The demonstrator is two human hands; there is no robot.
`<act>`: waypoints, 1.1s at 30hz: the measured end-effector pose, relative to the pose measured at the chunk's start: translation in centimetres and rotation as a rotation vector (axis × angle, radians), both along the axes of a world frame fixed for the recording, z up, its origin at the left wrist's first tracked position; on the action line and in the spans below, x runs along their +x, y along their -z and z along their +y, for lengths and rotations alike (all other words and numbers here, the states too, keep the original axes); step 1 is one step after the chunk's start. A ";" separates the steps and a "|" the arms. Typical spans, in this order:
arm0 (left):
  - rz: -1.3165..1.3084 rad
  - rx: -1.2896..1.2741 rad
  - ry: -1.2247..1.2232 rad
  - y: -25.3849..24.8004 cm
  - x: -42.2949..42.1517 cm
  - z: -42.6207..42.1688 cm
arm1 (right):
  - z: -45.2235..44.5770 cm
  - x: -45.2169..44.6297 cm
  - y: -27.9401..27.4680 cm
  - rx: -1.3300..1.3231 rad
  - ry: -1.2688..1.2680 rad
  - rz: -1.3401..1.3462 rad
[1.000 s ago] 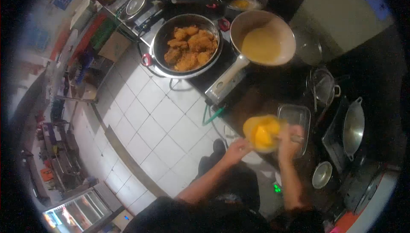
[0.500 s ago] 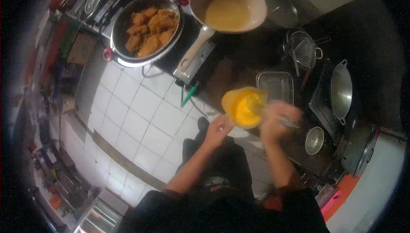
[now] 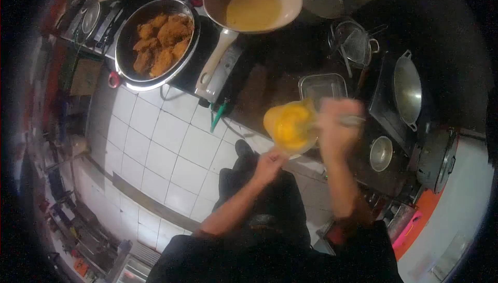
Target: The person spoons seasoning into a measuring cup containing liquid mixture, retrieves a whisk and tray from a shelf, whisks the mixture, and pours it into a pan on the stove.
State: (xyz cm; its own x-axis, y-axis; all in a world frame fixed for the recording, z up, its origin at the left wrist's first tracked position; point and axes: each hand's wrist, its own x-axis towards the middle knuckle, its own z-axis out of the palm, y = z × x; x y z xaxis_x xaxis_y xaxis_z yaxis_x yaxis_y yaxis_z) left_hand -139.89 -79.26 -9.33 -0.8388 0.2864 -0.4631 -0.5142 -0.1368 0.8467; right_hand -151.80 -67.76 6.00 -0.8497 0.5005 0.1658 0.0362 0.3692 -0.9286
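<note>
My left hand [image 3: 271, 165] is closed at the near edge of a jug [image 3: 274, 118], steadying it. Inside the tilted jug is a bright yellow liquid [image 3: 291, 126] that looks like beaten egg. My right hand [image 3: 338, 123], smeared by motion, grips a metal whisk [image 3: 353, 120] whose handle end sticks out to the right. The whisk's head reaches into the yellow liquid and is blurred. Just beyond the jug lies a clear rectangular container [image 3: 322, 85] on the dark counter.
A frying pan [image 3: 291, 0] with pale yellow liquid sits on the stove, its handle towards me. Left of it, a pan [image 3: 120, 50] holds browned fried pieces. At the right are strainers [image 3: 355, 44], a wok [image 3: 407, 91] and a small metal bowl [image 3: 381, 153].
My right hand has kept moving with the whisk, and the yellow liquid has shifted in the jug. The whole view has shifted slightly; the pans appear further left.
</note>
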 end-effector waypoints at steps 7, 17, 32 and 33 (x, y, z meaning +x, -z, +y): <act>-0.146 0.138 -0.017 0.1 1.3 4.6 | 2.2 1.5 2.9 0.351 0.016 0.012; 0.011 0.191 0.087 1.6 -2.0 10.0 | 3.4 0.1 4.1 0.097 -0.027 -0.324; 0.200 0.083 0.121 3.6 -1.8 14.5 | 2.6 2.2 1.9 0.296 0.304 0.130; 0.186 0.090 0.139 3.5 -1.4 14.5 | 2.2 2.1 -0.1 0.218 0.296 -0.110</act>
